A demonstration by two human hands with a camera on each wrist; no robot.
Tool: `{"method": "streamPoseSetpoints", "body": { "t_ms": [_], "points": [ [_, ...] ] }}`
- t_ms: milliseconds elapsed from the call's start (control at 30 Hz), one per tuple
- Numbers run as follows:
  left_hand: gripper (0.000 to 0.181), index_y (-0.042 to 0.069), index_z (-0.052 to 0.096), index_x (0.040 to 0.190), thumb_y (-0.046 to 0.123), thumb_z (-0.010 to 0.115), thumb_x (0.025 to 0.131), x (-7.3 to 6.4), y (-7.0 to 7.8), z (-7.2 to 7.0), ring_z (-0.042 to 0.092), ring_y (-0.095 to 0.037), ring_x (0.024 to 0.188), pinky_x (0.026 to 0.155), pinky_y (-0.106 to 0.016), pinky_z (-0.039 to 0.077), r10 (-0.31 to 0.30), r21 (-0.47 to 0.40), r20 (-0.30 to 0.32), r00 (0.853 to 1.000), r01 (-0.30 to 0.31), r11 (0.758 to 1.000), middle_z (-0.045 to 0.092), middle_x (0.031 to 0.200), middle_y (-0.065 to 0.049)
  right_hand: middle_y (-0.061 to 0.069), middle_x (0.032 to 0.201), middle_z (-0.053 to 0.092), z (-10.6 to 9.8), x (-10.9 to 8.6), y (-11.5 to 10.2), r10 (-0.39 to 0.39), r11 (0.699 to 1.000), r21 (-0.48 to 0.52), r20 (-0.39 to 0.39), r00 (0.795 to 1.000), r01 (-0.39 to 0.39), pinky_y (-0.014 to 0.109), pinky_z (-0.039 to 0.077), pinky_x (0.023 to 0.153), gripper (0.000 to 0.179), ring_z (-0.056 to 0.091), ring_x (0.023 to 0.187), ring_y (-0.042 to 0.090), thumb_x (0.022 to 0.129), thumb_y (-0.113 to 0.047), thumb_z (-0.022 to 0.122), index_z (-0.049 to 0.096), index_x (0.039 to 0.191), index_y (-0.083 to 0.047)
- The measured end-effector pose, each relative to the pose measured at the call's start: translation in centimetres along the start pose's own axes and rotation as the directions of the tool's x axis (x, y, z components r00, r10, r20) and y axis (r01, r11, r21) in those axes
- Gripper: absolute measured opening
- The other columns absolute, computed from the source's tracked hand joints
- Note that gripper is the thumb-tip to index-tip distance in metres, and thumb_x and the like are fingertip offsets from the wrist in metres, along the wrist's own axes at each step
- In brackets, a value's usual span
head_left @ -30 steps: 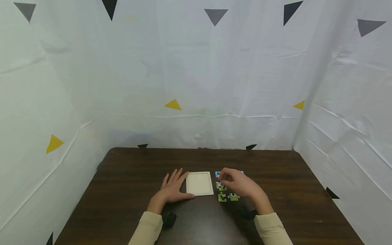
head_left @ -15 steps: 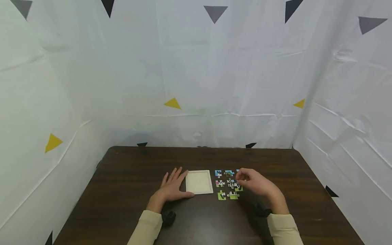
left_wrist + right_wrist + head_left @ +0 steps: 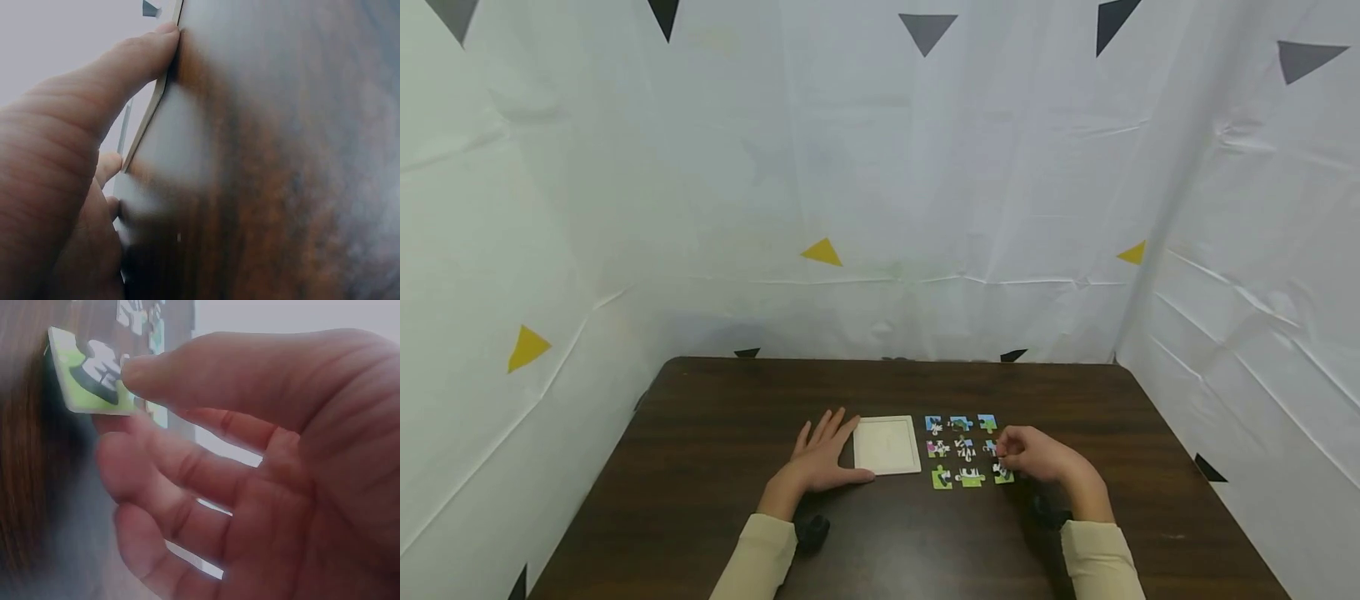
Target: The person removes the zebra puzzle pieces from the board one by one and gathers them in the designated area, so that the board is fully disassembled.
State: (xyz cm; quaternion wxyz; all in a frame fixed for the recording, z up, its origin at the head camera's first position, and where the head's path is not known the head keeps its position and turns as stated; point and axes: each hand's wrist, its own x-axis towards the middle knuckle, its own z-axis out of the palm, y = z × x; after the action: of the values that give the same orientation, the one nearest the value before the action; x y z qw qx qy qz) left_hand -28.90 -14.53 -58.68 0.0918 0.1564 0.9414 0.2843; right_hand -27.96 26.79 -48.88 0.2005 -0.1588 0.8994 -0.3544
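Note:
My left hand (image 3: 818, 462) lies with fingers spread at the left side of a square cream puzzle tray (image 3: 886, 446). Its thumb (image 3: 134, 59) touches the tray's near edge in the left wrist view. To the tray's right, my right hand (image 3: 1047, 462) pinches a green, white and black puzzle piece (image 3: 94, 378) at one side, thumb against its printed face. From the head view, this puzzle piece (image 3: 1004, 478) is at the near right corner of a loose grid of pieces. The right fingertips partly cover another blue piece (image 3: 989, 447) behind it.
Several separate puzzle pieces (image 3: 966, 450) with blue, green and white print lie spaced out in rows on the dark wood table (image 3: 760, 400). White curtains (image 3: 880, 167) with coloured triangles surround the table's back and sides.
My right hand has moved right from over the middle of the pieces, then slightly nearer, carrying the green piece to the near right corner. My left hand stays at the tray.

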Motion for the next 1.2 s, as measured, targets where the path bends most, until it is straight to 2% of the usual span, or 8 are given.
{"method": "streamPoseSetpoints", "body": {
  "t_ms": [233, 633, 767, 1000, 1200],
  "points": [
    [0.117, 0.031, 0.019, 0.175, 0.084, 0.07, 0.084, 0.0, 0.0, 0.0, -0.001, -0.032, 0.171, 0.133, -0.065, -0.008, -0.005, -0.001, -0.005, 1.0, 0.005, 1.0, 0.005, 0.184, -0.005, 0.011, 0.093, 0.066, -0.5, -0.1, 0.3, 0.037, 0.999, -0.015, -0.019, 0.999, -0.037, 0.037, 0.053, 0.069, 0.012, 0.058, 0.078, 0.021, 0.098, 0.003, 0.07, 0.063, 0.107, 0.004],
    [0.116, 0.032, 0.019, 0.175, 0.084, 0.07, 0.084, 0.2, -0.1, 0.0, -0.001, -0.031, 0.171, 0.133, -0.064, -0.008, -0.016, 0.008, 0.006, 1.0, 0.016, 1.0, 0.005, 0.184, -0.004, 0.013, 0.091, 0.065, -0.1, 0.2, 0.4, 0.039, 0.999, -0.001, -0.018, 0.999, -0.039, 0.035, 0.051, 0.067, 0.02, 0.057, 0.076, 0.02, 0.092, 0.007, 0.073, 0.063, 0.109, 0.007],
    [0.116, 0.033, 0.019, 0.174, 0.084, 0.07, 0.084, 0.3, -0.2, 0.0, -0.001, -0.031, 0.171, 0.133, -0.064, -0.008, -0.011, 0.014, 0.002, 1.0, 0.011, 1.0, 0.005, 0.184, -0.004, 0.01, 0.092, 0.064, -0.2, 0.1, 0.3, 0.097, 0.994, -0.046, -0.045, 0.994, -0.099, 0.036, 0.051, 0.07, 0.022, 0.057, 0.078, 0.021, 0.092, 0.002, 0.078, 0.063, 0.108, 0.005],
    [0.117, 0.033, 0.018, 0.175, 0.085, 0.07, 0.083, 0.5, -0.4, 0.1, -0.001, -0.031, 0.171, 0.133, -0.064, -0.007, -0.013, 0.017, 0.016, 1.0, 0.012, 1.0, 0.004, 0.184, -0.004, 0.01, 0.094, 0.063, 0.0, 0.2, 0.3, 0.209, 0.968, -0.127, -0.078, 0.975, -0.218, 0.039, 0.053, 0.072, 0.026, 0.059, 0.082, 0.024, 0.089, -0.005, 0.082, 0.062, 0.104, 0.002],
    [0.116, 0.031, 0.02, 0.174, 0.084, 0.07, 0.084, 0.4, -0.4, 0.2, 0.001, -0.033, 0.171, 0.133, -0.065, -0.005, -0.007, 0.019, 0.005, 1.0, 0.007, 1.0, 0.006, 0.184, -0.006, 0.01, 0.094, 0.063, 0.5, 0.2, 0.0, 0.235, 0.958, -0.15, -0.086, 0.968, -0.246, 0.039, 0.053, 0.072, 0.026, 0.058, 0.082, 0.024, 0.088, -0.006, 0.083, 0.063, 0.103, 0.001]
  ]
}}
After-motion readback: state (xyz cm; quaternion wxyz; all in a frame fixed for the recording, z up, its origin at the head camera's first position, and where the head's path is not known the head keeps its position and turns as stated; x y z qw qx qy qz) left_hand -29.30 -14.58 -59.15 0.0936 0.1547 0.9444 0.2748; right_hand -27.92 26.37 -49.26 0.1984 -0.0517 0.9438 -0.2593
